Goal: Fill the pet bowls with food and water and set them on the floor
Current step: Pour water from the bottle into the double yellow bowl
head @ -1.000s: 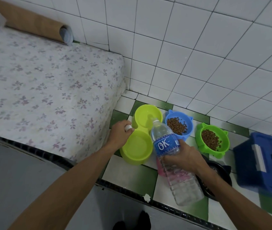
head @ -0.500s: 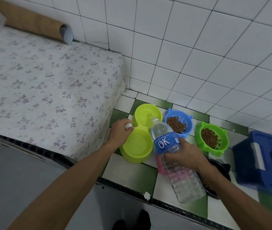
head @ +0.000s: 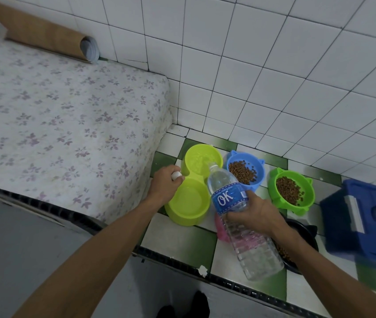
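The right hand (head: 251, 212) wraps its fingers round the clear, ridged plastic bottle (head: 258, 253). The bottle is tipped, with its open neck over the far cup of the shiny yellow-green double bowl (head: 182, 220) on the tiled floor. The left hand (head: 162, 187) pinches the small white cap (head: 176, 175) beside it. Water sits in the far cup, and maybe the near one too. To the right, the round blue bowl (head: 259, 164) and green bowl (head: 309, 198) already hold brown kibble.

Checkered floor (head: 177, 237): lime 2-well bowl (head: 188, 201); blue bowl (head: 258, 176); green bowl (head: 308, 198); crate (head: 366, 216)

Tilted water bottle (head: 227, 199) over lime double bowl (head: 188, 204)
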`<state>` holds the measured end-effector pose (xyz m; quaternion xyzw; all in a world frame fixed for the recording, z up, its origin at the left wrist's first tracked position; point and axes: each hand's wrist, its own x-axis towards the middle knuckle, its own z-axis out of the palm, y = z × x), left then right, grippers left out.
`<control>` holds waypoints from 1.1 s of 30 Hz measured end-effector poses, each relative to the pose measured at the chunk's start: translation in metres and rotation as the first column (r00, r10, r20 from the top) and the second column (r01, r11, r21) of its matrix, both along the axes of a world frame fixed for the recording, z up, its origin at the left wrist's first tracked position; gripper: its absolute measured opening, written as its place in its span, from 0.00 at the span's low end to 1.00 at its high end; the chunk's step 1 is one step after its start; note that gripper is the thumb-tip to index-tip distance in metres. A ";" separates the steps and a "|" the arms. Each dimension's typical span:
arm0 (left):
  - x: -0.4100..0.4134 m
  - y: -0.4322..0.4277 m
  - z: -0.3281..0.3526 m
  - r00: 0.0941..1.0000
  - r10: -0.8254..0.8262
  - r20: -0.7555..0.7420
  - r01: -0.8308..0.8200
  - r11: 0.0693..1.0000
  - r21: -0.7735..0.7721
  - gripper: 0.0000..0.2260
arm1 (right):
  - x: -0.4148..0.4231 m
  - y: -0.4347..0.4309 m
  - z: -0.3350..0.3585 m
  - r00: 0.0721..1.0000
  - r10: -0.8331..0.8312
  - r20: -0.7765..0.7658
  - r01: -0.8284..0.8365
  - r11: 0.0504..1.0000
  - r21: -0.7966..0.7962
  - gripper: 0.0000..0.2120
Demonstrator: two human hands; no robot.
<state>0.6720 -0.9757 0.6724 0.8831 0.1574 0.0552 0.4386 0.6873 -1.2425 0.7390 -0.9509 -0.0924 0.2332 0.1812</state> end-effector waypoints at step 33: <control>-0.059 -0.004 0.015 0.996 -0.030 0.086 0.032 0.999 -0.023 0.13 | -0.083 -0.011 0.011 0.999 0.037 0.028 -0.039 0.997 0.067 0.38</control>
